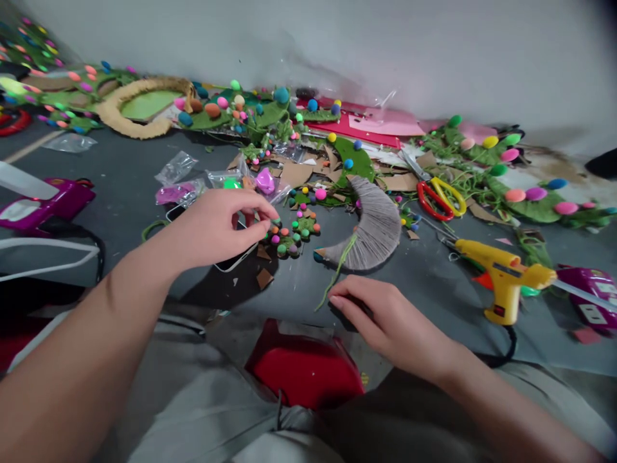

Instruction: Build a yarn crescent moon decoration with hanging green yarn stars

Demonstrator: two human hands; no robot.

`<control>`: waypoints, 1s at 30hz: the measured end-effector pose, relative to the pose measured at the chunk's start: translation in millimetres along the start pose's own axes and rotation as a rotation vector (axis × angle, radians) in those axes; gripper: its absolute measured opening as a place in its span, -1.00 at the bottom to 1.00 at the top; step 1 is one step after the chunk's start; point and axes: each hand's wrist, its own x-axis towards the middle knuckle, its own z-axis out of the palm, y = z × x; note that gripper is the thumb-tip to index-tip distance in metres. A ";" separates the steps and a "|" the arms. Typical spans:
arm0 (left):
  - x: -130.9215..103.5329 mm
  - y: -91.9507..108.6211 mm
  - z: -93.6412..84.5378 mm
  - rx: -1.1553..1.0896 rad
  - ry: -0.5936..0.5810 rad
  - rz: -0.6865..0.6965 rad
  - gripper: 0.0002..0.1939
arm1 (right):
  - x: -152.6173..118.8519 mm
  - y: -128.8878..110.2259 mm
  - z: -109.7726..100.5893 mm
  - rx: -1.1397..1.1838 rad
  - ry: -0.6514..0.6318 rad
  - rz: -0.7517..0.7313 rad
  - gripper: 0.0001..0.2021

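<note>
I see the grey yarn-wrapped crescent (378, 231) lying on the table (289, 292), just right of the middle of the frame, its lower tip pointing left. A green yarn strand (336, 275) lies across that lower part and trails down toward my right hand (390, 318), below the crescent. The thumb and forefinger of that hand are drawn close together beside the strand's loose end; I cannot tell whether they grip it.

My left hand (219, 225) is left of centre, palm down and fingers curled, with thumb and fingertips close together at the edge of the cluster of small coloured balls (289, 241). I cannot tell whether it pinches one of them. Partly under that hand lies a phone-like object (236, 260), and cardboard scraps (264, 278) lie near it.

Farther out, small plastic bags (177, 168) lie above my left hand, one with purple contents. Right of the crescent I see scissors (448, 198) with red and yellow handles, and lower down a yellow glue gun (501, 270) on its side. Green leafy pieces with coloured balls (535, 193) reach the right edge. A beige open ring (137, 125) lies at upper left, a purple device (62, 202) at the left edge, and a red stool (308, 370) shows at bottom centre.
</note>
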 end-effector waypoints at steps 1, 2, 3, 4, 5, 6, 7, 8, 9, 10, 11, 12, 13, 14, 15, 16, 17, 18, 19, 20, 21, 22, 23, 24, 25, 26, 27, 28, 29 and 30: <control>-0.8 -1.6 0.5 0.008 -0.017 0.030 -0.74 | 0.1 1.0 -3.1 0.037 0.014 -0.026 -0.82; -1.3 -2.2 1.4 0.026 -0.031 0.061 -0.73 | -0.2 2.2 -6.2 0.055 0.033 -0.043 -0.83; -1.3 -1.7 2.6 0.054 -0.046 0.093 -0.70 | -0.8 3.6 -9.2 0.055 0.063 -0.051 -0.84; -1.0 -0.3 4.2 0.088 -0.059 0.122 -0.66 | -1.8 5.2 -12.0 0.046 0.095 -0.054 -0.85; -0.2 1.7 6.1 0.126 -0.072 0.144 -0.61 | -3.2 6.7 -14.4 0.032 0.125 -0.057 -0.86; 0.7 4.0 8.1 0.164 -0.087 0.158 -0.56 | -4.7 8.2 -16.3 0.017 0.145 -0.061 -0.87; 1.8 6.2 10.2 0.201 -0.108 0.163 -0.52 | -6.6 9.6 -17.8 0.001 0.152 -0.064 -0.88; 2.8 8.0 12.3 0.232 -0.123 0.164 -0.49 | -8.7 10.9 -18.7 -0.013 0.148 -0.068 -0.88; 3.7 9.3 14.4 0.256 -0.137 0.162 -0.46 | -10.9 12.1 -19.1 -0.026 0.136 -0.071 -0.87; 4.3 10.0 16.4 0.275 -0.149 0.159 -0.46 | -13.3 13.1 -19.0 -0.038 0.124 -0.076 -0.87; 4.7 10.0 18.2 0.290 -0.160 0.156 -0.46 | -15.6 14.0 -18.6 -0.050 0.112 -0.084 -0.86; 5.0 9.6 19.9 0.305 -0.166 0.150 -0.47 | -17.8 14.8 -17.8 -0.061 0.102 -0.094 -0.86; 5.1 8.9 21.5 0.318 -0.169 0.146 -0.48 | -19.7 15.5 -16.9 -0.070 0.096 -0.107 -0.86; 5.1 8.2 22.9 0.329 -0.168 0.143 -0.50 | -21.2 16.1 -15.9 -0.077 0.087 -0.118 -0.86; 5.3 7.7 24.0 0.337 -0.162 0.141 -0.51 | -22.3 16.6 -15.0 -0.084 0.080 -0.130 -0.86; 5.5 7.5 25.0 0.342 -0.156 0.140 -0.53 | -22.8 17.1 -14.2 -0.090 0.072 -0.141 -0.86; 5.9 7.7 25.7 0.344 -0.153 0.140 -0.54 | -22.9 17.5 -13.6 -0.096 0.068 -0.150 -0.86; 6.3 8.1 26.1 0.343 -0.152 0.139 -0.55 | -22.7 17.9 -13.2 -0.103 0.068 -0.158 -0.86; 6.8 8.8 26.4 0.343 -0.151 0.137 -0.56 | -22.3 18.1 -13.0 -0.109 0.067 -0.164 -0.86; 7.3 9.5 26.5 0.345 -0.146 0.133 -0.57 | -21.8 18.3 -12.9 -0.114 0.066 -0.171 -0.86; 7.7 10.1 26.5 0.348 -0.143 0.131 -0.57 | -21.5 18.3 -13.0 -0.117 0.064 -0.176 -0.85; 8.0 10.6 26.6 0.351 -0.138 0.130 -0.58 | -21.4 18.3 -13.1 -0.117 0.062 -0.182 -0.85; 8.2 11.0 26.7 0.352 -0.133 0.131 -0.59 | -21.6 18.1 -13.3 -0.116 0.060 -0.188 -0.85; 8.3 11.3 26.7 0.351 -0.129 0.133 -0.59 | -22.0 17.9 -13.4 -0.115 0.059 -0.193 -0.85; 8.3 11.5 26.7 0.348 -0.125 0.137 -0.60 | -22.6 17.7 -13.5 -0.114 0.059 -0.196 -0.85; 8.1 11.9 26.5 0.342 -0.119 0.141 -0.60 | -23.2 17.5 -13.6 -0.113 0.058 -0.196 -0.85; 7.6 12.3 25.8 0.333 -0.111 0.142 -0.61 | -23.7 17.5 -13.7 -0.113 0.058 -0.194 -0.85; 6.9 12.9 24.6 0.320 -0.100 0.142 -0.61 | -23.9 17.7 -13.6 -0.112 0.056 -0.191 -0.85; 5.9 13.7 22.9 0.298 -0.090 0.141 -0.60 | -23.9 17.9 -13.6 -0.113 0.056 -0.187 -0.85; 4.6 14.7 20.6 0.262 -0.077 0.136 -0.58 | -23.6 18.3 -13.5 -0.112 0.057 -0.186 -0.85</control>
